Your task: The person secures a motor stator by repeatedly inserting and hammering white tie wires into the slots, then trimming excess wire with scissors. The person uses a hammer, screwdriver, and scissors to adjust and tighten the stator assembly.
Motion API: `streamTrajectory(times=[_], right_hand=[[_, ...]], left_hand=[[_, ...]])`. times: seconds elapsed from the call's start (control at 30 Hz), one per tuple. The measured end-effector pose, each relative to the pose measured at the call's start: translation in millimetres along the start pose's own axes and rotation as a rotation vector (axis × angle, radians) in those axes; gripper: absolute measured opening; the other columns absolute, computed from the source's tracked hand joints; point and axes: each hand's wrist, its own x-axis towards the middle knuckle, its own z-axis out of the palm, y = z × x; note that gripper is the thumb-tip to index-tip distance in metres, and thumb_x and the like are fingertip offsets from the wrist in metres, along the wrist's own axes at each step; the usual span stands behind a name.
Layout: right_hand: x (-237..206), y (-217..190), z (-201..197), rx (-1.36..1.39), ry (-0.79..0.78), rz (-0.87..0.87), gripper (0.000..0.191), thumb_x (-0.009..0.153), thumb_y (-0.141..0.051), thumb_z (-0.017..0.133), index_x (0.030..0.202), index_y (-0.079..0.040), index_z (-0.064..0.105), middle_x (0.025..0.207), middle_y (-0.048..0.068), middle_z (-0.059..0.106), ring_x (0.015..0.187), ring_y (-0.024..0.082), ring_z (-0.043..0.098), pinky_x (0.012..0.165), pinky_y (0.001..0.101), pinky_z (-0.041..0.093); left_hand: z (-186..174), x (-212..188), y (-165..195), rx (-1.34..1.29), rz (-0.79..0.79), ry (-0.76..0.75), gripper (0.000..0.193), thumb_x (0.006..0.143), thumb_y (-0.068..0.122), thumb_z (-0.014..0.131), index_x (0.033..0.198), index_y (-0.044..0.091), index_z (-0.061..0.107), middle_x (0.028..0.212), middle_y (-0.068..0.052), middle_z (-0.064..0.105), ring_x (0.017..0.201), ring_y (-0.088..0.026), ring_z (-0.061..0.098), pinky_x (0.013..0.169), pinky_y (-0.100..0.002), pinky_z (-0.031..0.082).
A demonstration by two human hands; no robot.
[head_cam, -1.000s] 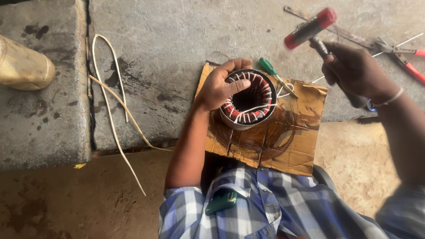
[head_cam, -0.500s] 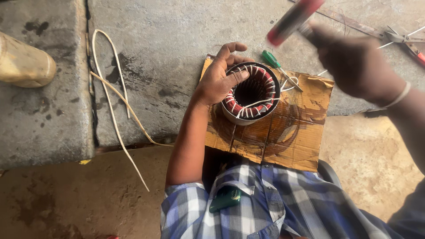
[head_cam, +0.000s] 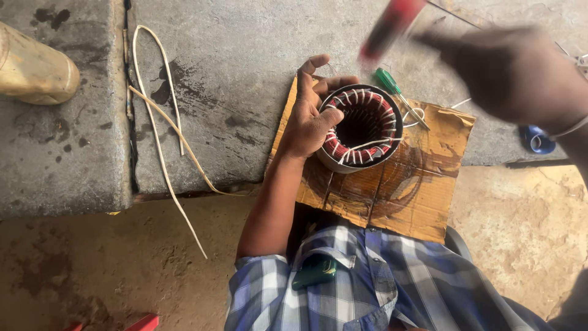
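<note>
My left hand (head_cam: 311, 119) sits at the centre of the frame, fingers curled over the near rim of a round motor stator (head_cam: 360, 127), gripping its left side. The stator is a short metal ring, its inside packed with red copper windings tied by white lacing, and it rests on a stained, creased sheet of brown cardboard (head_cam: 416, 196) lying on the edge of a rough grey concrete slab (head_cam: 233, 79). My right hand (head_cam: 520, 73), blurred at the upper right, is closed round the handle of a tool with a red grip (head_cam: 392, 27) raised above the stator; I cannot tell what kind of head it has. Just beyond the ring a green-handled screwdriver (head_cam: 392, 86) lies on the cardboard's top edge. To the left, a pale looped cord (head_cam: 160, 116) trails across the slab, and a tan plastic container (head_cam: 33, 70) lies on its side at the upper left; its contents are not visible.
</note>
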Motion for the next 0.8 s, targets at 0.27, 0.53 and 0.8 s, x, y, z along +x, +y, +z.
streamTrajectory(times=[0.27,0.53,0.8], right_hand=[[8,-15,6,-0.317,-0.529,0.325,0.047,0.112,-0.02,0.054,0.154,-0.04,0.046,0.077,-0.001,0.07,0.048,0.013,0.064,0.045,0.0242,0.049],[1,-7,14,0.045,0.105,-0.154,0.054,0.092,0.003,0.062,0.144,-0.009,0.062,0.087,0.01,0.072,0.072,0.02,0.069,0.061,0.0302,0.056],[-16,4,13,0.071,-0.011,-0.036,0.044,0.099,-0.006,0.063,0.142,-0.013,0.064,0.081,0.008,0.072,0.056,0.019,0.062,0.051,0.032,0.052]], left_hand=[[0,0,0,-0.005,-0.019,0.014,0.087,0.079,0.002,0.06,0.155,0.015,0.017,0.136,-0.025,0.058,0.118,-0.025,0.069,0.105,-0.045,0.063],[-5,-2,-3,0.008,0.012,-0.003,0.084,0.085,0.0,0.059,0.157,0.014,0.019,0.137,-0.025,0.059,0.122,-0.026,0.067,0.111,-0.044,0.058],[-2,-1,1,-0.032,-0.015,-0.017,0.083,0.081,0.0,0.056,0.153,0.015,0.018,0.134,-0.025,0.058,0.118,-0.025,0.069,0.106,-0.044,0.062]])
